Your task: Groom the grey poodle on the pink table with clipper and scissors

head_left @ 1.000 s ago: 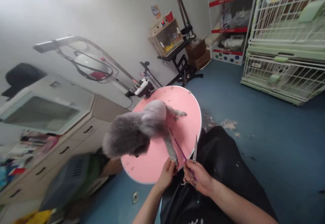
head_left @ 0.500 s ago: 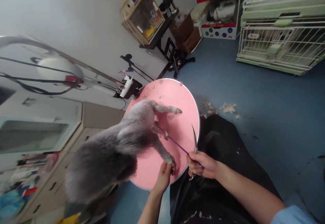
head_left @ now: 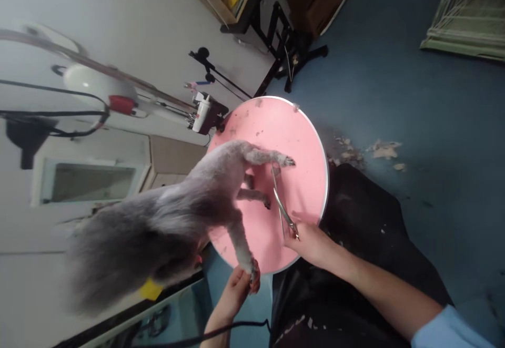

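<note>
A small grey dog (head_left: 169,216) stands on a round pink grooming table (head_left: 300,143). My left hand (head_left: 239,285) is closed around the dog's front paw at the table's near edge. My right hand (head_left: 310,240) grips silver scissors (head_left: 281,201), whose blades point up toward the dog's hind legs. The purple comb seen earlier is not visible in that hand now.
Clumps of cut fur (head_left: 379,148) lie on the blue floor to the right of the table. A clipper (head_left: 201,112) hangs at the table's far edge by a grooming arm. A black stand (head_left: 284,48) and a green wire cage (head_left: 469,27) are farther back. My black apron (head_left: 355,243) is below the table.
The camera tilted down. The dog turned and stretched toward the left. My right hand swung the scissors toward the hind legs; the left hand kept hold of the front paw.
</note>
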The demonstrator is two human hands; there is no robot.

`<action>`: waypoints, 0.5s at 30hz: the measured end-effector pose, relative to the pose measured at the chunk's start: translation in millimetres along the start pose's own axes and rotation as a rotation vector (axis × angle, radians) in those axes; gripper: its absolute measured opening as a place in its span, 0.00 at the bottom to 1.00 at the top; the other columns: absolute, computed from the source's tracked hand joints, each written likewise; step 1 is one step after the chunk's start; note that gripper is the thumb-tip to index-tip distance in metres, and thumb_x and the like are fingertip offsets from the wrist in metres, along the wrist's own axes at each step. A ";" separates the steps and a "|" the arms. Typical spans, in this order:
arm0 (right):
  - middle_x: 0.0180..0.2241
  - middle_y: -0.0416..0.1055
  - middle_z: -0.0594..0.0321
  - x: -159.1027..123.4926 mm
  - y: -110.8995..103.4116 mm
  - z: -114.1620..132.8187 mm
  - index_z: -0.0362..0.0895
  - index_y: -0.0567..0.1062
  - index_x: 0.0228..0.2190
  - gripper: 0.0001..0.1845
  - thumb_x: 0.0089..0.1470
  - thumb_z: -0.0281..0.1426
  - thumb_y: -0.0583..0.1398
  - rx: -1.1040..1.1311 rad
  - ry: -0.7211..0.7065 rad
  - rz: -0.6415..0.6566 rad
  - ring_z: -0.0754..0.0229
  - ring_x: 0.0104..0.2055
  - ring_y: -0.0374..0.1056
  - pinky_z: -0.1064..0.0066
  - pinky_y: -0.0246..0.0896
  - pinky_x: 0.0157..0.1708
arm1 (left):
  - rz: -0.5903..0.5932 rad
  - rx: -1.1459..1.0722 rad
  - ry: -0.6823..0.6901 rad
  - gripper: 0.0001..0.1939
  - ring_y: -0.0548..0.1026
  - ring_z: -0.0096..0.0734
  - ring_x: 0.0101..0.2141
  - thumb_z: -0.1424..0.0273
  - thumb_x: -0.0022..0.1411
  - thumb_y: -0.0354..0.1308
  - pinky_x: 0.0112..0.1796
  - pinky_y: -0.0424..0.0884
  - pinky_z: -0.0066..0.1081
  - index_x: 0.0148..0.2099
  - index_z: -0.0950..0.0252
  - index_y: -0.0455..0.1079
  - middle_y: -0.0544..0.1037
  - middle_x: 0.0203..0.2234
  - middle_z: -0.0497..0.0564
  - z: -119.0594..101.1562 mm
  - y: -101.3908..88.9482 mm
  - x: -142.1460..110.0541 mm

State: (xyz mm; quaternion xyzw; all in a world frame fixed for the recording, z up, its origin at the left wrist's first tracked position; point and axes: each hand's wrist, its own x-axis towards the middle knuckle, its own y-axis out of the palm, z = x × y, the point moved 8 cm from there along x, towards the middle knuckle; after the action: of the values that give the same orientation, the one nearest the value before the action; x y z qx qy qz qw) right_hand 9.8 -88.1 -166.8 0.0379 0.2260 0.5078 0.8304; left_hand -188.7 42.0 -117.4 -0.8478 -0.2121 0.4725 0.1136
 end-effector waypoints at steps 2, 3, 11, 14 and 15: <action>0.20 0.63 0.73 5.0 17.5 -1.5 0.44 0.71 0.31 0.08 0.47 0.29 0.64 0.019 0.041 0.085 0.66 0.22 0.60 0.74 0.53 0.25 | 0.041 -0.102 -0.025 0.31 0.57 0.26 0.17 0.35 0.47 0.56 0.25 0.64 0.38 0.30 0.58 0.63 0.57 0.15 0.45 8.4 -5.1 -17.7; 0.19 0.62 0.74 7.6 30.5 -3.6 0.43 0.71 0.32 0.07 0.48 0.29 0.62 0.068 0.063 0.161 0.66 0.21 0.60 0.74 0.53 0.24 | 0.055 -0.127 -0.043 0.31 0.56 0.25 0.16 0.35 0.45 0.57 0.23 0.63 0.37 0.29 0.58 0.63 0.56 0.14 0.45 13.4 -7.4 -25.1; 0.19 0.64 0.71 17.5 109.9 -2.1 0.43 0.64 0.23 0.10 0.56 0.25 0.52 0.096 0.016 0.499 0.67 0.23 0.63 0.76 0.53 0.25 | -0.066 0.022 -0.133 0.28 0.60 0.26 0.16 0.40 0.53 0.56 0.22 0.62 0.33 0.24 0.61 0.61 0.52 0.11 0.44 15.1 -28.4 -50.8; 0.21 0.69 0.69 3.2 127.9 -9.3 0.44 0.63 0.29 0.05 0.58 0.28 0.51 0.321 0.260 0.621 0.67 0.20 0.65 0.76 0.55 0.24 | -0.086 0.032 -0.096 0.28 0.60 0.25 0.17 0.40 0.55 0.53 0.24 0.61 0.32 0.25 0.62 0.62 0.54 0.13 0.44 7.8 -28.0 -48.2; 0.22 0.71 0.69 -3.0 131.7 -9.0 0.45 0.63 0.32 0.01 0.57 0.30 0.53 0.436 0.335 0.650 0.67 0.20 0.67 0.76 0.56 0.25 | -0.097 0.050 -0.106 0.28 0.60 0.25 0.18 0.40 0.55 0.52 0.25 0.60 0.32 0.26 0.62 0.62 0.54 0.14 0.45 9.0 -28.8 -46.4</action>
State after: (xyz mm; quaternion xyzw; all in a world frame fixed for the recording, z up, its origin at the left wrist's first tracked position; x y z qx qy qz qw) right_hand -103.8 -28.8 -135.4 0.1989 0.4361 0.6827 0.5515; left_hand -225.1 45.7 -75.9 -0.8072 -0.2469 0.5159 0.1460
